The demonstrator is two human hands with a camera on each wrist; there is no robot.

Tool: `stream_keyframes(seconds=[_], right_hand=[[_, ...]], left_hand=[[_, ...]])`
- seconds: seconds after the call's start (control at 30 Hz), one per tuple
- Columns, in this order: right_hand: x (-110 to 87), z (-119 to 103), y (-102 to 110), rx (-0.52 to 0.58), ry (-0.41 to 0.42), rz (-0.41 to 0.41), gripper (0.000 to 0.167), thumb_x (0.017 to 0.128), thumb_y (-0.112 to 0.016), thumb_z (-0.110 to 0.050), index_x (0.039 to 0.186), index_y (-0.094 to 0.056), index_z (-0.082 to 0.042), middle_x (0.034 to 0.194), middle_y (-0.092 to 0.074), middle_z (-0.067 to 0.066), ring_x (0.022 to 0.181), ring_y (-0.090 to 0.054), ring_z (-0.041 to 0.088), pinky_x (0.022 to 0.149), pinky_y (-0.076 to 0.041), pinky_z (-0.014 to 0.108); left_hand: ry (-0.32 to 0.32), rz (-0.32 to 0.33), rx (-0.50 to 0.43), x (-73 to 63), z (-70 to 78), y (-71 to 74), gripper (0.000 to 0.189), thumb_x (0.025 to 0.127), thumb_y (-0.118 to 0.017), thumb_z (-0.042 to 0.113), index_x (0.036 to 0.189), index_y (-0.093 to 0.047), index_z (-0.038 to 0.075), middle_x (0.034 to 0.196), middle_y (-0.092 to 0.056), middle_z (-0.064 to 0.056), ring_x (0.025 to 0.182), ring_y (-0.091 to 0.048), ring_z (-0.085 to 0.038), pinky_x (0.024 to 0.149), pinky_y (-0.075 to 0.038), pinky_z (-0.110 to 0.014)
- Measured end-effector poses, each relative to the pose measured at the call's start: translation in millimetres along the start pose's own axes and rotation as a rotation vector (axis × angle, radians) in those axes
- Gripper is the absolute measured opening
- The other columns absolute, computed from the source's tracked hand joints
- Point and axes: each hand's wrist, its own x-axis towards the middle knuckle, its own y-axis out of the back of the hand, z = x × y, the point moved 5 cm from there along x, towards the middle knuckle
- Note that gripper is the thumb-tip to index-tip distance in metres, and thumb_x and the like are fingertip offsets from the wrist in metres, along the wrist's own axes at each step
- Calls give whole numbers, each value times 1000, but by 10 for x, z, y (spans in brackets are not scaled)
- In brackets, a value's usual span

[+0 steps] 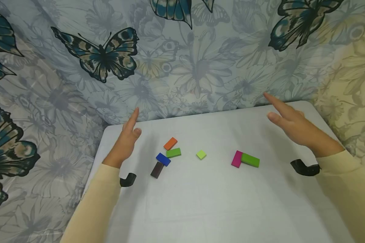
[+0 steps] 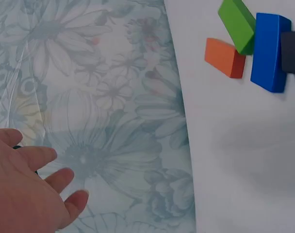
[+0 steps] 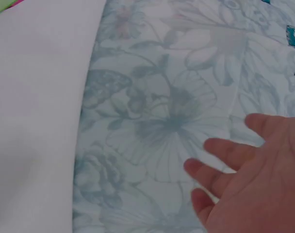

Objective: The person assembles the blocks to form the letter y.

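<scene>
My left hand (image 1: 126, 141) is held above the left side of the table, fingers extended and holding nothing. My right hand (image 1: 295, 126) hovers over the far right part, its fingers also straight with nothing in them. Nearest the left hand lies a group of blocks: an orange block (image 1: 170, 143), a green block (image 1: 173, 153), a blue block (image 1: 163, 159) and a dark block (image 1: 156, 170). A small lime block (image 1: 201, 155) lies alone near the middle. Toward the right hand, a magenta block (image 1: 237, 159) lies against a longer green block (image 1: 250, 160).
The white table (image 1: 200, 209) ends at a back edge close to a wall covering (image 1: 200, 60) with flowers and butterflies. Black curved pieces (image 1: 128, 180) jut from both wrists. The two hands cast soft shadows on the white surface.
</scene>
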Motion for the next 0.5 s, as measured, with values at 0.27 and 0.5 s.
stream_keyframes(seconds=[0.27,0.5], right_hand=[[-77,28,-132,215,130,58,60,120,-34,-29,177,-18,-20,176,-23,17,158,-26,27,126,-16,43],[-152,111,-235,291,145,100,60,119,-37,-37,175,-25,-21,170,-35,10,147,-36,19,122,-15,46]], left_hand=[[-41,35,-368,-29,-19,-101,116,95,-40,92,177,-7,17,179,-17,-14,162,-12,-38,120,-7,-72],[-14,80,-575,-78,-164,-359,121,93,-44,93,176,-14,12,174,-28,-22,159,-22,-43,119,-14,-72]])
